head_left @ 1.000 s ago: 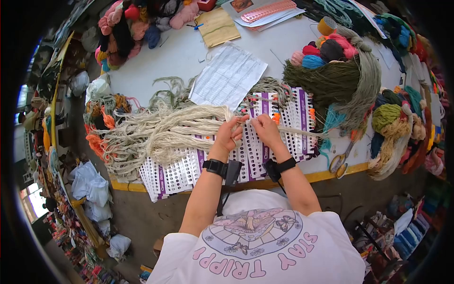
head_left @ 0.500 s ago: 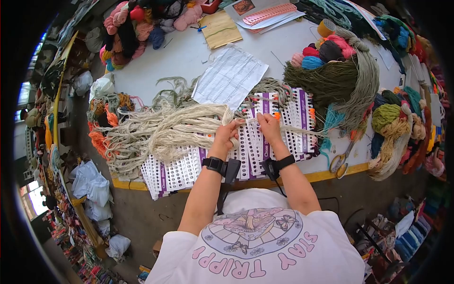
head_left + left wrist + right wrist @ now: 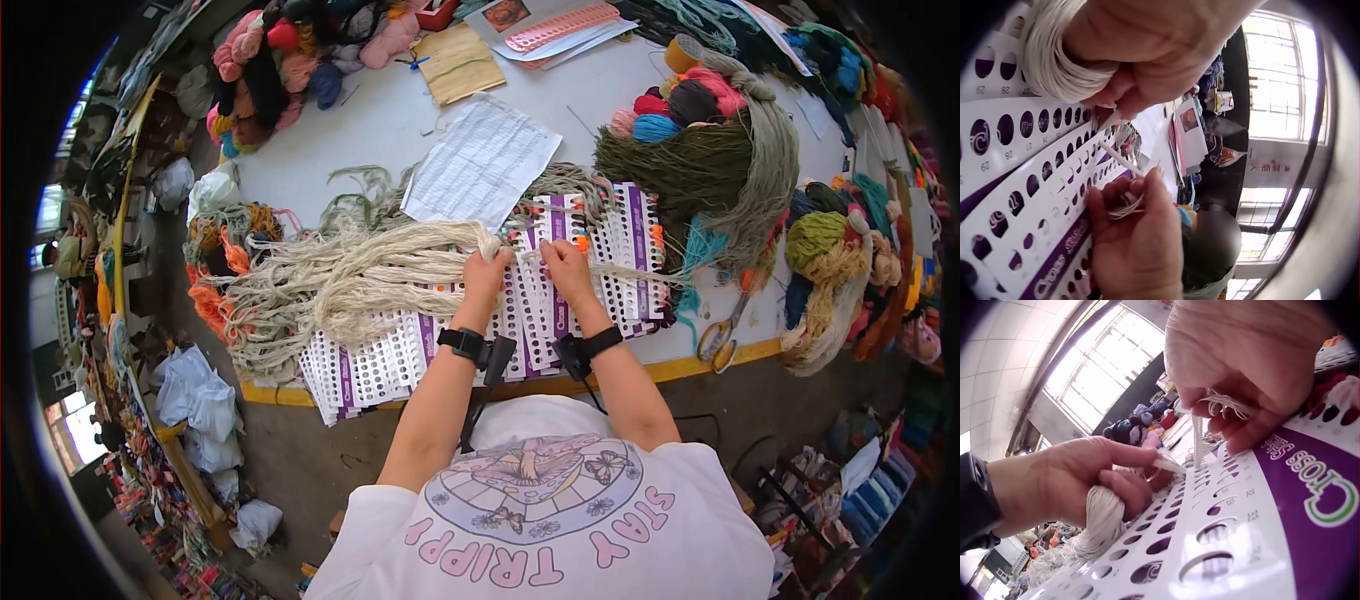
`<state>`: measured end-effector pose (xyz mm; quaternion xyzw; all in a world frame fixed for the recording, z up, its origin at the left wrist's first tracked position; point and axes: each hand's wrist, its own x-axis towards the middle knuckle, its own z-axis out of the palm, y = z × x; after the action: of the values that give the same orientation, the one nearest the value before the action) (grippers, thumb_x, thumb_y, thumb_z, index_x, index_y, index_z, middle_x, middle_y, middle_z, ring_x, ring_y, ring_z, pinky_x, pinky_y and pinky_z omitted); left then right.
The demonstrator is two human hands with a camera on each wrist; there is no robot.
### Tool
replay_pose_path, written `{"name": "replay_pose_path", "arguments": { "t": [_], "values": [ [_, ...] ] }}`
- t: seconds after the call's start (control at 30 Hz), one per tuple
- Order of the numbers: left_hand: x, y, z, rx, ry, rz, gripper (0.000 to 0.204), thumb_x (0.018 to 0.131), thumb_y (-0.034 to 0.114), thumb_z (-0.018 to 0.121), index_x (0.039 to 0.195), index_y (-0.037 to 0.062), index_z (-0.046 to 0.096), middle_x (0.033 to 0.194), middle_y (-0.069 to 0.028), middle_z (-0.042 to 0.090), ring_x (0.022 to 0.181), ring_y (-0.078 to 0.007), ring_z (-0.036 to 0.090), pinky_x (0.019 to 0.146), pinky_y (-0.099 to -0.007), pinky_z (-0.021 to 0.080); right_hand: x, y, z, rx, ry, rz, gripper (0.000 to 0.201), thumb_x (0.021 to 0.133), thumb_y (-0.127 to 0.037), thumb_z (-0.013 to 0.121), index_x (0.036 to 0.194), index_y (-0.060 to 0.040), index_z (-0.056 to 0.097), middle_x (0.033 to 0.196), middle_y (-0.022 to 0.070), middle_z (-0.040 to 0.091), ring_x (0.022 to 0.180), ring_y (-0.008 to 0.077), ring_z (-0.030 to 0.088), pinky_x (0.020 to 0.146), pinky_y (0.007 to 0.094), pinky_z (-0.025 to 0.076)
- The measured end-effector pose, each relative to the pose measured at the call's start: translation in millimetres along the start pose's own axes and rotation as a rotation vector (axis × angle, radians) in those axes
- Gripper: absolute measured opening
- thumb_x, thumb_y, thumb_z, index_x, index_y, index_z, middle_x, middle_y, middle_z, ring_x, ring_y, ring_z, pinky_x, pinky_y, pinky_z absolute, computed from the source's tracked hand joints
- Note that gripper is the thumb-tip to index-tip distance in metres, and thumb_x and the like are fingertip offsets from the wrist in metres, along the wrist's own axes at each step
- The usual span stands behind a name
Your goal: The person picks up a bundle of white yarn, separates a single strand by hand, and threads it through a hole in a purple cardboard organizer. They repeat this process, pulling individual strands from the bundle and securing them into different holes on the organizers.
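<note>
The left hand (image 3: 484, 280) holds the end of a thick off-white yarn hank (image 3: 400, 250), its loops round the fingers in the left wrist view, and pinches a white strand. Curled fingers of the right hand (image 3: 568, 272) grip a small loop of white strands, seen in the right wrist view (image 3: 1229, 403). White-and-purple hole-punched cards (image 3: 545, 320) marked "Cross Stitch" lie fanned beneath both hands. Between the hands, white strands (image 3: 1197, 440) run down to the edge of a numbered card. The hands are close but apart.
A printed sheet (image 3: 482, 160) lies just beyond the hands. Scissors (image 3: 718, 348) rest near the front edge at the right. Dark green and grey hanks (image 3: 690, 180) and coloured yarn balls (image 3: 690, 100) sit at the back right. Orange yarn (image 3: 208, 300) lies at the left.
The left hand has turned from showing its palm and fingers to showing its back. The right hand has stayed nearly in place, with strands still in its grip.
</note>
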<state>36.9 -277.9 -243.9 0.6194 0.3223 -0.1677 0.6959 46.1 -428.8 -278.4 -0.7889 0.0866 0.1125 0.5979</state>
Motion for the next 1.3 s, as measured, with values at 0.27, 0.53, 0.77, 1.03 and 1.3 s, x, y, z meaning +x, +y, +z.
{"name": "replay_pose_path", "arguments": {
  "t": [0.27, 0.53, 0.77, 1.03, 1.3],
  "values": [
    [-12.5, 4.7, 3.7, 0.280, -0.315, 0.088, 0.022, 0.076, 0.023, 0.058, 0.083, 0.0023, 0.060, 0.069, -0.0034, 0.059, 0.049, -0.0083, 0.047, 0.045, -0.0221, 0.038, 0.2, -3.2, -0.4, 0.135, -0.053, -0.038, 0.033, 0.082, -0.025, 0.054, 0.062, 0.0001, 0.049, 0.068, -0.0007, 0.043, 0.059, 0.0060, 0.044, 0.051, 0.0212, 0.037],
    [30.3, 22.2, -56.6, 0.695, -0.071, 0.204, 0.030, 0.072, 0.030, 0.058, 0.081, 0.0012, 0.059, 0.064, -0.0107, 0.056, 0.052, -0.0190, 0.052, 0.049, -0.0331, 0.042, -9.7, -20.5, 7.1, -0.351, -0.009, -0.087, 0.034, 0.070, -0.033, 0.064, 0.086, -0.0035, 0.058, 0.083, 0.0083, 0.052, 0.079, 0.0246, 0.051, 0.070, 0.0345, 0.042],
    [2.2, 70.1, -296.1, -0.232, 0.426, 0.051, 0.014, 0.080, 0.012, 0.049, 0.080, -0.0010, 0.053, 0.065, -0.0058, 0.053, 0.045, -0.0117, 0.046, 0.042, -0.0232, 0.039, -16.8, -34.8, 11.2, -0.596, -0.060, -0.028, 0.054, 0.061, -0.032, 0.069, 0.106, -0.0086, 0.051, 0.100, 0.0087, 0.049, 0.097, 0.0246, 0.048, 0.080, 0.0349, 0.041],
    [-136.6, 176.8, -149.7, -0.040, -0.307, 0.618, 0.049, 0.089, 0.039, 0.035, 0.107, -0.0031, 0.053, 0.112, -0.0151, 0.052, 0.106, -0.0238, 0.047, 0.089, -0.0321, 0.036, -26.4, -155.3, 45.0, 0.183, -0.155, -0.302, 0.018, 0.071, -0.011, 0.062, 0.086, -0.0014, 0.064, 0.080, 0.0077, 0.060, 0.073, 0.0136, 0.056, 0.065, 0.0248, 0.044],
    [-200.5, 207.4, -90.8, -0.191, -0.614, 0.665, 0.055, 0.089, 0.041, 0.035, 0.114, -0.0067, 0.046, 0.130, -0.0127, 0.034, 0.109, -0.0194, 0.044, 0.087, -0.0319, 0.039, -108.4, -302.6, 19.8, 0.433, -0.403, -0.395, 0.013, 0.076, -0.009, 0.062, 0.083, 0.0010, 0.063, 0.077, 0.0038, 0.060, 0.073, 0.0103, 0.056, 0.066, 0.0229, 0.046]
  ]
}}
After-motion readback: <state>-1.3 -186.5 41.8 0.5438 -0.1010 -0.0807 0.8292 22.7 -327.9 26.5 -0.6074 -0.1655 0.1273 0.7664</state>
